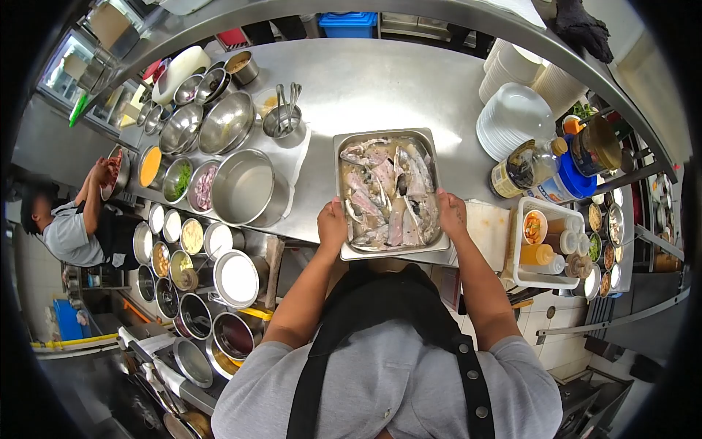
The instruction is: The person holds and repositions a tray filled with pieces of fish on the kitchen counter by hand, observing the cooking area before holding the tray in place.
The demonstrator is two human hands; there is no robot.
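1. Surface: one steel counter, bright with glare, a steel shelf curving overhead.
2. Room: a working kitchen; pale tiled floor; blue bin beyond the counter; a co-worker in grey and black at far left, hands at a bowl of red pieces.
3. Containers, left side: large deep pot; small pot with upright metal utensils; bowl of chopped greens; bowl of chopped pinkish pieces.
4. Containers, right side: stacked white plates; white basket of squeeze bottles and a tub of orange pieces.
5. Central piece: rectangular steel tray at the counter's front edge, filled with fish pieces in cloudy liquid; whether resting or lifted, cannot tell.
6. Grip: left hand and right hand closed on the tray's opposite sides, near its close end, fish between them.
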